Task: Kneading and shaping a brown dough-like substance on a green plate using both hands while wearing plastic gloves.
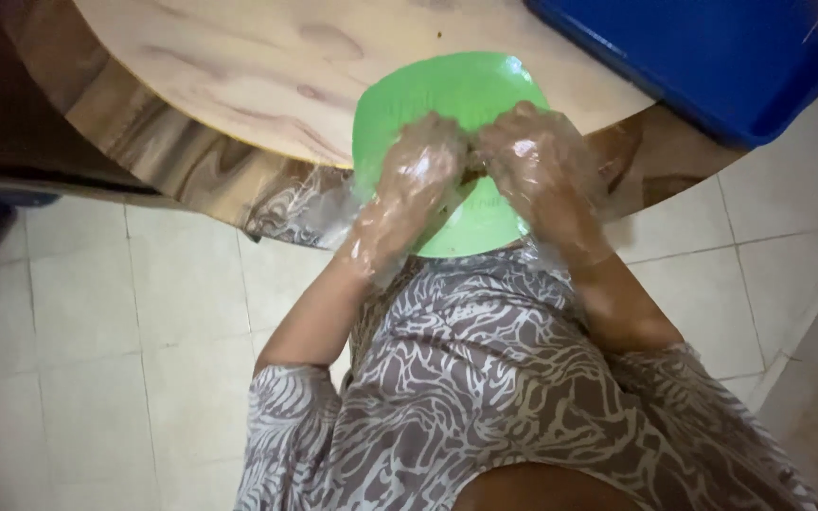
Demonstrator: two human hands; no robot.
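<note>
At the near edge of the round wooden table (239,85), both gloved hands are working over a green plate (456,90), the left hand (418,175) and right hand (532,156) curling closed around something small and dark pinched between them. Too little of it is showing to tell its long axis or which way it points. Nothing finished is lying on the plate yet, so the work is looking early; a blue tray (702,57) is sitting far right.

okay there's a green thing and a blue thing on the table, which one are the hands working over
The green plate, at the round wooden table's near edge. Both gloved hands, left hand and right hand, meet above it. The blue tray sits apart at the far right, untouched.
</note>
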